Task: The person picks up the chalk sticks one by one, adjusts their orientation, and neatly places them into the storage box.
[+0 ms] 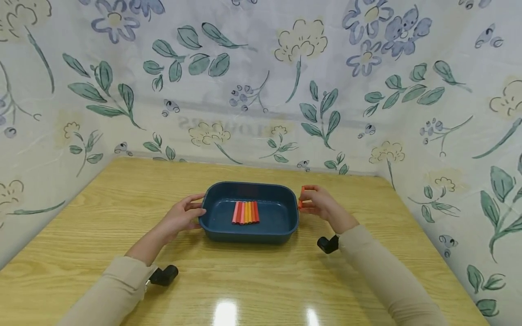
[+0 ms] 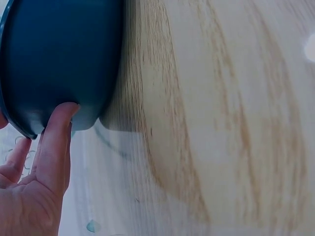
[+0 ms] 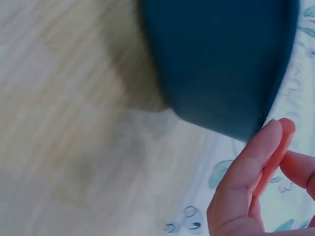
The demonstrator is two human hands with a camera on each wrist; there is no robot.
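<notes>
A dark blue rectangular pan (image 1: 250, 237) with rounded corners stands on the wooden table. A row of thin coloured sticks (image 1: 245, 213), red, pink, yellow and orange, lies side by side on its floor. At the pan's left end my left hand (image 1: 186, 213) touches the outer wall with nearly straight fingers; one fingertip (image 2: 66, 110) presses that wall in the left wrist view. Beside the right end, my right hand (image 1: 320, 204) pinches a short orange crayon-like stick (image 3: 271, 167) between thumb and fingers. The stick is held close outside the rim.
Light wooden table (image 1: 253, 280) under everything. A floral-patterned curtain (image 1: 261, 90) rises behind the table and along both sides. A black wrist-worn device (image 1: 164, 275) sits at the left wrist and another black device (image 1: 327, 244) at the right.
</notes>
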